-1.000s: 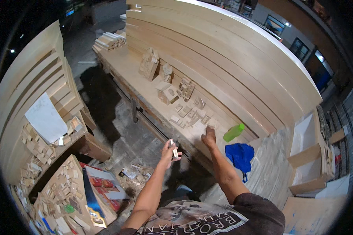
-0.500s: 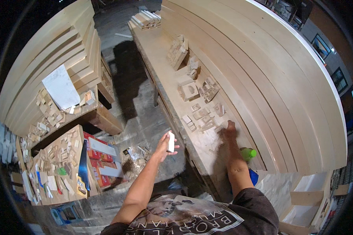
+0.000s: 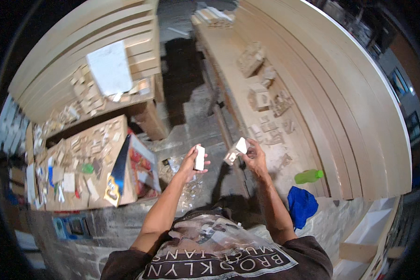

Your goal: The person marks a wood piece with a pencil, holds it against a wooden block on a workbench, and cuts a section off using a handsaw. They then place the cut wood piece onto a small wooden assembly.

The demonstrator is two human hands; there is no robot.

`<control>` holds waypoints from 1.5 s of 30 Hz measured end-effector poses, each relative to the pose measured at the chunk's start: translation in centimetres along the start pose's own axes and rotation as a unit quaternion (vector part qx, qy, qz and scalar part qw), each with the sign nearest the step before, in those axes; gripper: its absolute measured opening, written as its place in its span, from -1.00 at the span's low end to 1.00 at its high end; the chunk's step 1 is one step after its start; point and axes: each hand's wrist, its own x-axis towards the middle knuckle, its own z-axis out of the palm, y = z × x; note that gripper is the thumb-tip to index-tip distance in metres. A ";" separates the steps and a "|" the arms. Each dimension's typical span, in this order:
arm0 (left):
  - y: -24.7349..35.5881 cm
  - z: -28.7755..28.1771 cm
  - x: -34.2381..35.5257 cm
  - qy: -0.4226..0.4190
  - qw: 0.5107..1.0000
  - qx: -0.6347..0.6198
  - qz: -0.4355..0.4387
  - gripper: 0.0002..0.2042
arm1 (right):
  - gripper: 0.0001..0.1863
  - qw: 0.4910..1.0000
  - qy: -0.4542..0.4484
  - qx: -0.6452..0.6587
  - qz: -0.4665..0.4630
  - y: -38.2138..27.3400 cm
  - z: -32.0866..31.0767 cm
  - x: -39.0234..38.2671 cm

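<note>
My left hand is closed round a small white rectangular block, held over the floor between the two benches. To its right, my right hand grips a small wooden piece by its right end. That piece has a white pointed face and a paler lower part with a dark spot; blur hides its finer shape. It hangs near the front edge of the long right-hand bench. The two held pieces are apart. Several small wooden parts lie on the bench beyond my right hand.
A green bottle and blue cloth are right of my right forearm. At left, a handsaw lies by a worktable strewn with wood offcuts. A white board leans behind. Tall stepped wooden panels line the right bench.
My right hand has lifted off the bench and come left toward my left hand, now with a wooden piece in it. My left hand still holds the white block. The view has shifted.
</note>
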 end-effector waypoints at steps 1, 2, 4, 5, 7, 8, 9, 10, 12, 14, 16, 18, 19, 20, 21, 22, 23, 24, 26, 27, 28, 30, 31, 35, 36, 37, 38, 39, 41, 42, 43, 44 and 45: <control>0.4 -1.3 -1.7 0.001 1.000 -0.007 0.008 -0.54 | -0.30 0.995 -0.031 0.076 -0.052 -1.8 3.2 -1.1; 0.7 -2.5 -3.5 -0.001 1.000 -0.014 0.014 -0.54 | -0.30 0.992 -0.052 0.074 -0.085 -3.3 6.1 -2.0; 1.1 -5.8 -7.2 -0.010 0.998 -0.061 0.026 -0.53 | -0.30 0.981 -0.124 0.110 -0.104 -5.5 12.3 -3.3; 1.0 -7.8 -9.1 -0.003 0.997 -0.071 0.032 -0.51 | -0.29 0.974 -0.162 0.119 -0.101 -6.6 15.4 -4.0; 0.7 -12.2 -13.4 0.023 0.997 -0.059 0.053 -0.44 | -0.30 0.961 -0.209 0.147 -0.102 -8.6 21.4 -5.9; 0.6 -14.5 -15.8 0.046 0.996 -0.039 0.069 -0.41 | -0.31 0.953 -0.236 0.160 -0.102 -9.9 24.5 -6.9; 0.6 -16.4 -17.3 0.064 0.994 -0.021 0.088 -0.37 | -0.31 0.950 -0.254 0.148 -0.107 -10.5 26.9 -7.6; 0.6 -18.7 -18.3 0.064 0.991 -0.044 0.105 -0.37 | -0.31 0.941 -0.274 0.166 -0.105 -11.2 29.3 -7.9; -0.3 -22.9 -21.6 0.074 0.985 -0.090 0.124 -0.35 | -0.31 0.922 -0.317 0.208 -0.082 -13.4 33.4 -10.2; -0.2 -25.1 -24.5 0.080 0.977 -0.172 0.096 -0.39 | -0.30 0.908 -0.363 0.207 -0.037 -14.8 35.8 -11.9; -1.0 -28.1 -25.9 0.054 0.966 -0.219 0.128 -0.41 | -0.30 0.901 -0.385 0.186 -0.080 -14.2 38.9 -12.2; -1.2 -29.7 -27.2 0.081 0.957 -0.247 0.131 -0.43 | -0.22 0.892 -0.412 0.181 -0.039 -14.7 41.1 -13.0; -1.2 -30.3 -27.7 0.094 0.951 -0.261 0.134 -0.44 | -0.18 0.887 -0.425 0.179 -0.019 -14.9 42.2 -13.3; -1.6 -31.0 -28.1 0.096 0.947 -0.272 0.141 -0.44 | -0.14 0.897 -0.412 0.148 -0.056 -15.5 43.5 -14.0; -2.1 -31.9 -28.2 0.099 0.942 -0.282 0.150 -0.45 | -0.10 0.904 -0.399 0.120 -0.095 -16.3 44.7 -15.0; -2.6 -32.7 -28.3 0.104 0.937 -0.291 0.160 -0.46 | -0.06 0.908 -0.386 0.092 -0.134 -17.1 45.6 -15.7; -2.9 -33.2 -28.4 0.132 0.934 -0.298 0.149 -0.49 | 0.03 0.895 -0.431 0.105 -0.046 -18.3 46.0 -15.8; -3.1 -33.9 -28.5 0.136 0.935 -0.287 0.158 -0.51 | 0.04 0.898 -0.423 0.107 -0.059 -18.0 47.0 -15.5; -3.3 -35.0 -28.6 0.145 0.938 -0.265 0.172 -0.54 | 0.05 0.903 -0.406 0.114 -0.081 -16.3 49.2 -14.7; -2.0 -34.2 -29.6 0.184 0.937 -0.238 0.178 -0.60 | 0.04 0.899 -0.412 0.118 -0.088 -15.8 49.9 -14.2; -1.7 -35.3 -29.6 0.197 0.939 -0.213 0.185 -0.63 | 0.04 0.899 -0.412 0.122 -0.087 -15.4 51.0 -13.5; -1.9 -37.3 -30.7 0.227 0.939 -0.168 0.196 -0.66 | 0.03 0.896 -0.418 0.126 -0.080 -15.3 52.6 -13.4; -2.1 -38.1 -31.1 0.284 0.923 -0.172 0.197 -0.65 | 0.02 0.896 -0.415 0.113 -0.111 -15.1 53.2 -13.6; -3.0 -42.2 -33.2 0.333 0.882 -0.246 0.224 -0.58 | 0.01 0.878 -0.461 0.114 -0.059 -16.9 54.9 -14.5; -2.4 -42.3 -33.2 0.328 0.879 -0.261 0.227 -0.58 | 0.01 0.882 -0.452 0.113 -0.072 -16.2 55.2 -14.1; -1.8 -42.4 -33.3 0.321 0.877 -0.275 0.230 -0.58 | 0.01 0.886 -0.442 0.113 -0.085 -15.1 55.6 -14.0; -1.5 -43.1 -33.9 0.321 0.872 -0.287 0.233 -0.57 | 0.01 0.887 -0.436 0.117 -0.096 -15.2 56.2 -14.6; -0.9 -44.1 -34.2 0.332 0.880 -0.270 0.207 -0.55 | -0.01 0.890 -0.442 0.092 -0.066 -15.3 56.6 -14.8; 0.3 -46.3 -35.0 0.332 0.888 -0.239 0.208 -0.56 | -0.01 0.892 -0.442 0.069 -0.060 -16.5 58.5 -15.5; 0.9 -47.5 -35.4 0.331 0.893 -0.222 0.208 -0.57 | -0.02 0.894 -0.441 0.057 -0.056 -17.3 59.4 -16.0; 1.5 -48.7 -36.0 0.348 0.891 -0.213 0.200 -0.58 | -0.03 0.895 -0.435 0.082 -0.063 -18.2 60.5 -16.9; 2.5 -49.5 -36.4 0.361 0.890 -0.204 0.191 -0.58 | -0.03 0.899 -0.426 0.079 -0.068 -18.9 61.8 -17.2; 3.5 -50.3 -36.9 0.373 0.888 -0.194 0.183 -0.59 | -0.02 0.903 -0.417 0.077 -0.073 -19.7 63.2 -17.3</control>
